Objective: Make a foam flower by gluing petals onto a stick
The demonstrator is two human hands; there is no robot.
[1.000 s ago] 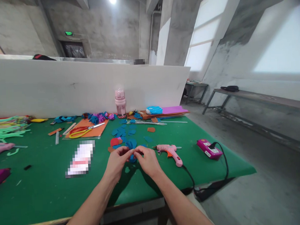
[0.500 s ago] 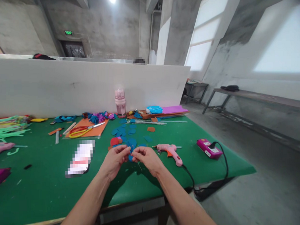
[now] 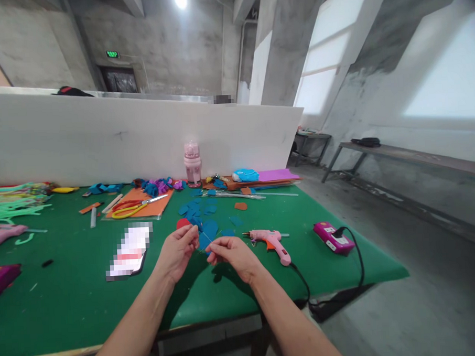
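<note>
My left hand (image 3: 181, 249) is closed in a pinch at a small dark-blue piece (image 3: 196, 221), perhaps felt or paper, by its fingertips. From there a thin, pale wire-like stem (image 3: 206, 235) slants down to my right hand (image 3: 233, 256), whose thumb and fingers pinch its lower end. Both hands hover over the green table close to its front edge. Beneath and beyond them lie flat blue cut pieces (image 3: 190, 207) and a red round piece (image 3: 182, 223). A pink glue gun (image 3: 272, 241) rests right of my right hand.
A phone (image 3: 130, 251) lies to the left. Scissors (image 3: 138, 205) rest on orange sheets (image 3: 162, 206). A pink bottle (image 3: 193, 164) stands at the back by the white partition (image 3: 149, 140). A purple power box (image 3: 333, 239) with a black cord sits at the right.
My hands have drawn slightly apart, left hand up and leftward. The thin stem now shows between them, with the blue piece at the left fingertips. The view has shifted slightly.
</note>
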